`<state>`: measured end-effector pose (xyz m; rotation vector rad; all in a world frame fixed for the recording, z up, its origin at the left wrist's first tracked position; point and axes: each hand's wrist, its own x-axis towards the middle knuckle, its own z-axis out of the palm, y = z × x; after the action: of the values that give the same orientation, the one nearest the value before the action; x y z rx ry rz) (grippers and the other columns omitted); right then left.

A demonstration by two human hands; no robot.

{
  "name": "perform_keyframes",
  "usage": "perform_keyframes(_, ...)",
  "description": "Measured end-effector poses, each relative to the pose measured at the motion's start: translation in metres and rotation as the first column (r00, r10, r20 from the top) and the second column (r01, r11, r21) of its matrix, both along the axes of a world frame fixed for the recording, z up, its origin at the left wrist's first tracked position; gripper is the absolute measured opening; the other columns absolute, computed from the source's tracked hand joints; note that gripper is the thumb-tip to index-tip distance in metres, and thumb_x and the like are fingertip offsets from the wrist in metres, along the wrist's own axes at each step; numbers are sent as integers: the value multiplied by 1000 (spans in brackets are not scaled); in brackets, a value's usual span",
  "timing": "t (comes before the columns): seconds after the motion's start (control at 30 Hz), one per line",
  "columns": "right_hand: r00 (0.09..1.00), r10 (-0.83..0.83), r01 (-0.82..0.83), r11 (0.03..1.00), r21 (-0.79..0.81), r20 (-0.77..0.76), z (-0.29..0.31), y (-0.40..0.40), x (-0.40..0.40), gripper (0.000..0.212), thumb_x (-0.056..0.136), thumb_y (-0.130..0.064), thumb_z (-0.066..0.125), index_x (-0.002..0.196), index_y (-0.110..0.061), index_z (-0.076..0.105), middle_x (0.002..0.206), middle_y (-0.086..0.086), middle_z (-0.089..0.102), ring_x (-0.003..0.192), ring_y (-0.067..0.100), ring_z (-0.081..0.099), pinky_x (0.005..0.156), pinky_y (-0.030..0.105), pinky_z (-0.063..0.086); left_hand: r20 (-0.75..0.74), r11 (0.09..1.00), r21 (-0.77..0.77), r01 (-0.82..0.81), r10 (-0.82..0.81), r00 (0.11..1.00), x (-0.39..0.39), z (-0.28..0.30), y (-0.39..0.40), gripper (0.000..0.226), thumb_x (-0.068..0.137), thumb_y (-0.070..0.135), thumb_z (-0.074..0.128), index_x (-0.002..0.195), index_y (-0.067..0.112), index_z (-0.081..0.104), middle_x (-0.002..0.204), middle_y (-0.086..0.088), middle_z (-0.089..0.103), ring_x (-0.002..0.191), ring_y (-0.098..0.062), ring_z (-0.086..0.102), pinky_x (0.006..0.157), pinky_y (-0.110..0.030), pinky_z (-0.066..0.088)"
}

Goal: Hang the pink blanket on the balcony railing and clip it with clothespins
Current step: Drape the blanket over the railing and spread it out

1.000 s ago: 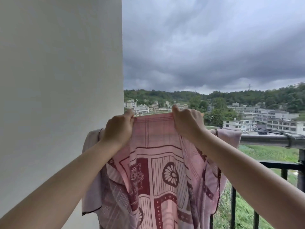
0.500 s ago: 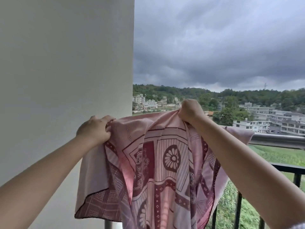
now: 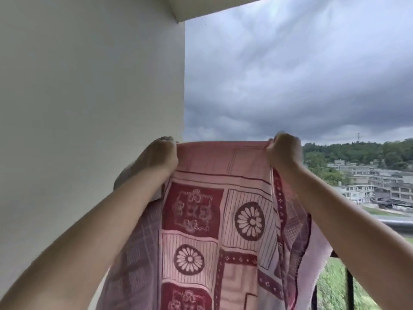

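A pink blanket (image 3: 223, 211) with dark red squares and flower medallions hangs stretched in front of me, held up by its top edge. My left hand (image 3: 159, 156) grips the top edge at the left, close to the white wall. My right hand (image 3: 283, 151) grips the same edge at the right, against the sky. The cloth is pulled flat between both hands and drapes down past the bottom of the view. The balcony railing (image 3: 400, 227) shows only at the right, behind my right forearm; most of it is hidden by the blanket. No clothespins are in sight.
A white wall (image 3: 89, 97) fills the left half, with a ceiling edge (image 3: 212, 7) above. Dark railing bars (image 3: 348, 289) stand at the lower right. Beyond lie grass, buildings (image 3: 375, 186), wooded hills and a cloudy sky.
Both hands have moved apart along the top edge and lifted it higher, so the bunched blanket is now spread flat. The view has tilted upward.
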<state>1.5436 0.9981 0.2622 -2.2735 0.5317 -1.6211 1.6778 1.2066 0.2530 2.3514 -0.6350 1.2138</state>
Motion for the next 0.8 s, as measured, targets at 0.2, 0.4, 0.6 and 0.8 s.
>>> perform_keyframes(0.2,947,-49,83,992,92,-316,-13,-28,19,16,85,-4,51,98,5,54,86,15,63,64,18,52,55,20,43,-476,879,450,161,83,875,54,-9,-41,67,91,16,37,145,18,-3,155,-13,2,143,-31,5,118,-44,8)
perform_keyframes(0.4,555,147,33,980,198,-819,-33,-17,35,17,86,-5,41,74,-2,52,65,7,49,54,15,48,49,21,42,-502,769,510,385,-98,859,13,-40,-35,20,93,18,40,93,8,57,118,-19,60,98,-22,54,77,-28,41)
perform_keyframes(0.6,543,128,-199,980,21,-830,-39,-8,11,23,91,-17,47,100,1,58,91,12,66,63,14,58,48,17,51,-284,676,323,662,-598,749,-76,-83,-48,35,88,30,53,113,6,61,103,-10,70,92,-23,65,83,-35,54)
perform_keyframes(0.8,981,-74,-30,856,-517,-180,-81,-27,-72,25,84,-22,52,76,-1,61,69,14,67,60,19,56,65,37,56,-163,743,280,608,-587,793,-89,-94,-60,36,86,28,56,116,9,60,116,-9,62,112,-23,53,99,-38,44)
